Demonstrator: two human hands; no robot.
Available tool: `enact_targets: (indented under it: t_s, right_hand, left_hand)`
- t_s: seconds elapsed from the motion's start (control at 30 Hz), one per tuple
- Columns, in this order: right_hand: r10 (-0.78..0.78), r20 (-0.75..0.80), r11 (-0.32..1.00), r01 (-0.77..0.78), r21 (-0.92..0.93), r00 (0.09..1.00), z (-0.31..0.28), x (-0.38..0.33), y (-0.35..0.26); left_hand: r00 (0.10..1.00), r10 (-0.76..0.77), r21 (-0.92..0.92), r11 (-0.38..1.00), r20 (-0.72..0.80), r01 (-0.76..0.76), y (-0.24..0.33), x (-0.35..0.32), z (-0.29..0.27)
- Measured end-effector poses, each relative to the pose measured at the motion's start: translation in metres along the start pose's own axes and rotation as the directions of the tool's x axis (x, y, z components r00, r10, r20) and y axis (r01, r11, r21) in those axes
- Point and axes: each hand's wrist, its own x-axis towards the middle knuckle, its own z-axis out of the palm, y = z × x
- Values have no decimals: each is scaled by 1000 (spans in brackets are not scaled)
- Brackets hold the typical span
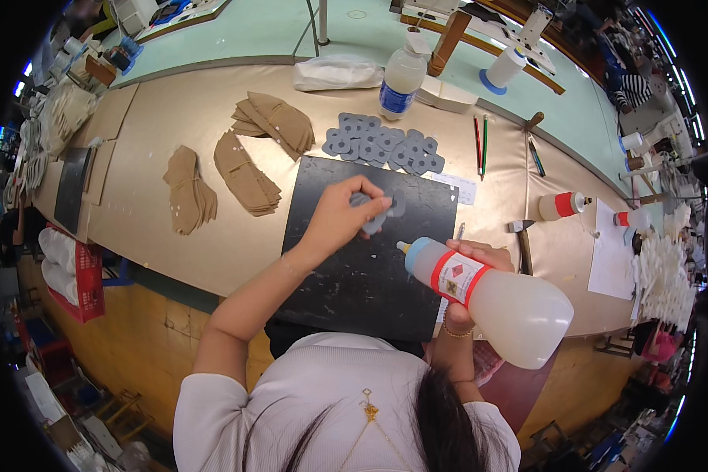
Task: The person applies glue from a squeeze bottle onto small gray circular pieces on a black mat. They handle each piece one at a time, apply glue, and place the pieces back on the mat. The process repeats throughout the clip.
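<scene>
Over a black mat [346, 267], my left hand [344, 211] pinches small grey cut pieces [372, 223] between thumb and fingertips; how many pieces it holds I cannot tell. My right hand [480, 253] is wrapped round a large translucent squeeze bottle [519, 315] with a red-edged label and pale blue collar. The bottle lies tilted, its yellowish nozzle pointing left toward the grey pieces, a short gap apart. Beyond the mat's far edge lies a spread pile of similar grey pieces [381, 143], each with a darker round spot.
Stacks of brown cut pieces [246, 173] lie to the left. A clear bottle with a blue label [402, 82] stands behind the grey pile. At right are pencils [480, 145], a hammer [524, 244], a smaller red-labelled bottle [562, 206] and a paper sheet [610, 252].
</scene>
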Motion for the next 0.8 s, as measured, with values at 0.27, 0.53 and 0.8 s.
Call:
enact_targets:
  t_s: [0.27,0.53,0.8]
  right_hand:
    - [131,-39,988,-127,92,991,-1,-4,-7]
    - [128,-134,991,-122,49,983,-5,1,0]
    - [22,-150,999,-27,-32,988,7,14,6]
  left_hand:
    - [998,11,247,969,-66,6,-26,115,2]
    - [988,-138,-328,933,63,151,-27,88,-30]
    - [983,-136,-201,967,126,159,5,9,-15]
